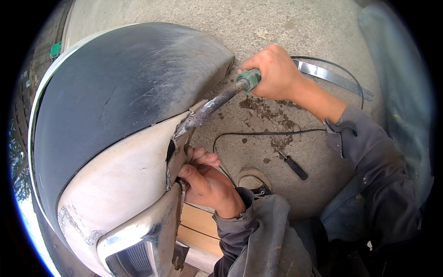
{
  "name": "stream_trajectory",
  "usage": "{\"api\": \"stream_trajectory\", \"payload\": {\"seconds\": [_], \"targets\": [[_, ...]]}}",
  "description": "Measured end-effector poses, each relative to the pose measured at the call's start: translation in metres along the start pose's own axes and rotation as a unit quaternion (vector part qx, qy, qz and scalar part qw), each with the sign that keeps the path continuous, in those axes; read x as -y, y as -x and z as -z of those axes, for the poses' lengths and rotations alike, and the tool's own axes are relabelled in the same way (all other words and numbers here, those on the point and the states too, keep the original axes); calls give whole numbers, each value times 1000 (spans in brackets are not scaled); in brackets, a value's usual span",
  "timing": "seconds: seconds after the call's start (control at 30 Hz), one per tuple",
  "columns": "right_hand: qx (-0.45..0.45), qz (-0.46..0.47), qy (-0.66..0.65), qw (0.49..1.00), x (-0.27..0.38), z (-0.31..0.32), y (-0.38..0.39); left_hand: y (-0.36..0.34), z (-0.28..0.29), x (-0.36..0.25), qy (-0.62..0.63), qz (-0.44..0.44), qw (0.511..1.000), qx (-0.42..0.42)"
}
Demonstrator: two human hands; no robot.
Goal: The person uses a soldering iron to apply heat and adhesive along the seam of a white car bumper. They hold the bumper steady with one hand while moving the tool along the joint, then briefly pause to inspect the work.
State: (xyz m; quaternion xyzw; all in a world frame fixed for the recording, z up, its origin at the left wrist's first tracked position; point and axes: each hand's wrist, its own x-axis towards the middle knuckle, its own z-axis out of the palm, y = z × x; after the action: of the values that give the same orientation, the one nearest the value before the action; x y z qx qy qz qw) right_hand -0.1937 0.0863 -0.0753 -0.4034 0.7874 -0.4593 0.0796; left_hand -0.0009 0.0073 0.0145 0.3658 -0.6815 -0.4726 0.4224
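A large, curved bumper [129, 115] fills the left side of the view. Its upper part is dark grey and dull, with pale scuffing toward the right end and a few thin scratches. The lower part is whitish and grimy, with scraped patches near the bottom left and a rectangular opening with fine ribs low down. The right-hand edge is torn and ragged, bent out of line, with a dark gap along it.

The left hand [205, 182] grips this broken edge, thumb on the near side and fingers curled around behind it. The right hand [272, 74] is clenched around the green grip [250, 79] of a metal rod [214, 107], which slants down to the left. The rod's end lies at the torn edge, just above the left hand; whether it touches is hard to tell.

Just below the left hand are tan boards [198, 217], and beside it is a shoe [251, 181]. On the concrete floor [295, 27] farther right lie a black-handled screwdriver [295, 167], dark crumbs [270, 113], a thin black cable [267, 134] and a shiny metal strip [332, 77].
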Motion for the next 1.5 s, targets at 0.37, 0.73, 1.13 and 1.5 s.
{"api": "stream_trajectory", "payload": {"seconds": [0.37,0.73,1.13,1.5], "targets": [[-27,-6,-22,999,-2,-5,0,0,-2,1,3,-11,1000,-6],[-25,22,-33,999,-7,-4,2,1,-3,-2,-12,-2,1000,-6],[2,-14,-23,1000,-13,-7,4,2,-1,1,-5,4,1000,4],[-14,-13,-46,999,-13,-20,6,1,-1,-2,-9,0,1000,9]]}}
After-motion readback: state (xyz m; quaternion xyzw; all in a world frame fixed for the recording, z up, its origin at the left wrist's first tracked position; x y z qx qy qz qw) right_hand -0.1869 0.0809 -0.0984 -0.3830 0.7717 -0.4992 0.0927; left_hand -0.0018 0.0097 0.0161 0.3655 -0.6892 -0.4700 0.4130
